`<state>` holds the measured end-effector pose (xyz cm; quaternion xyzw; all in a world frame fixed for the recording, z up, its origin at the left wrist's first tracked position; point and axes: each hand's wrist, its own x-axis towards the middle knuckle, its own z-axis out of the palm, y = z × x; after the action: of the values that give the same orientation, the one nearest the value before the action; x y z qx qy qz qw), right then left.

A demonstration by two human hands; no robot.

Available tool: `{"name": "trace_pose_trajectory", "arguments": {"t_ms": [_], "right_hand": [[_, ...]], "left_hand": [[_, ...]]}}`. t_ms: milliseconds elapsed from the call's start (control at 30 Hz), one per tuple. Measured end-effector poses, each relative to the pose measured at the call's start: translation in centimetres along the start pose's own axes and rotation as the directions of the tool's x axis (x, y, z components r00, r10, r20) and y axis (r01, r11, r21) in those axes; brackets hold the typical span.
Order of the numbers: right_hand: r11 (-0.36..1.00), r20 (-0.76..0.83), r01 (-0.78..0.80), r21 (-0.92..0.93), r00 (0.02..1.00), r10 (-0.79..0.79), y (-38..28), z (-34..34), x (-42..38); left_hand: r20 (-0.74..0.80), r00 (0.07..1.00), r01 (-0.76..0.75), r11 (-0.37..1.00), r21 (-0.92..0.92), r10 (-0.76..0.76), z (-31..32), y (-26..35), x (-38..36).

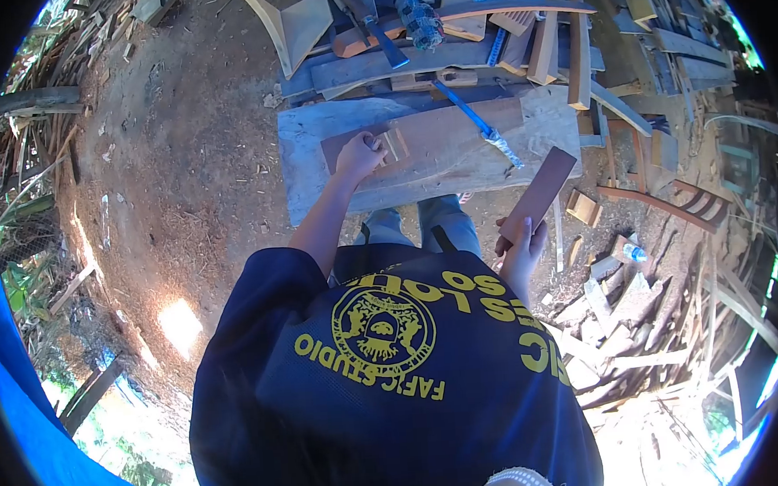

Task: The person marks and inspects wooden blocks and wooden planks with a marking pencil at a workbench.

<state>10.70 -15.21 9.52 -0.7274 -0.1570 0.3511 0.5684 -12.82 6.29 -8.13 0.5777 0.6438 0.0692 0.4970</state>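
My left hand [361, 157] is over the workbench [312, 194] with its fingers curled closed at the edge of a small pale wooden piece [395, 146]. That piece rests on a long, flat brown board [453, 119] lying across the bench. At the right, off the bench edge, my right hand [523, 243] grips the lower end of a flat, reddish-brown wooden board [540, 191], which slants up and to the right. Between the two hands, a blue-handled tool [470, 111] with a wrapped end lies across the long board.
Behind the board, wood offcuts, a chisel-like tool [387, 45] and a bottle-like object [419, 21] crowd the bench. Curved wooden parts [577, 61] overhang its right side. Scrap wood [630, 305] and a slatted wooden frame [699, 205] lie on the ground at the right.
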Motion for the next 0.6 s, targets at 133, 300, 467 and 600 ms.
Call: {"name": "trace_pose_trajectory", "arguments": {"t_ms": [133,300,467,600], "right_hand": [[1.0,0.025,-0.001,0.008,1.0,0.001,0.2,0.4,0.0],[1.0,0.061,-0.002,0.02,0.998,0.001,0.2,0.8,0.0],[1.0,0.081,-0.022,-0.004,0.996,0.022,0.7,0.9,-0.1],[0.999,0.09,-0.05,-0.004,0.995,0.05,1.2,0.8,0.2]], "left_hand": [[0.022,0.999,0.027,0.999,-0.023,-0.026,-0.2,0.2,-0.1],[-0.004,0.998,-0.06,0.995,0.077,0.06,-0.5,0.5,-0.5],[-0.018,0.993,-0.112,0.983,0.143,0.116,0.2,-0.5,-0.5],[-0.018,0.997,0.078,0.975,0.209,-0.076,-0.2,0.7,-1.2]]}}
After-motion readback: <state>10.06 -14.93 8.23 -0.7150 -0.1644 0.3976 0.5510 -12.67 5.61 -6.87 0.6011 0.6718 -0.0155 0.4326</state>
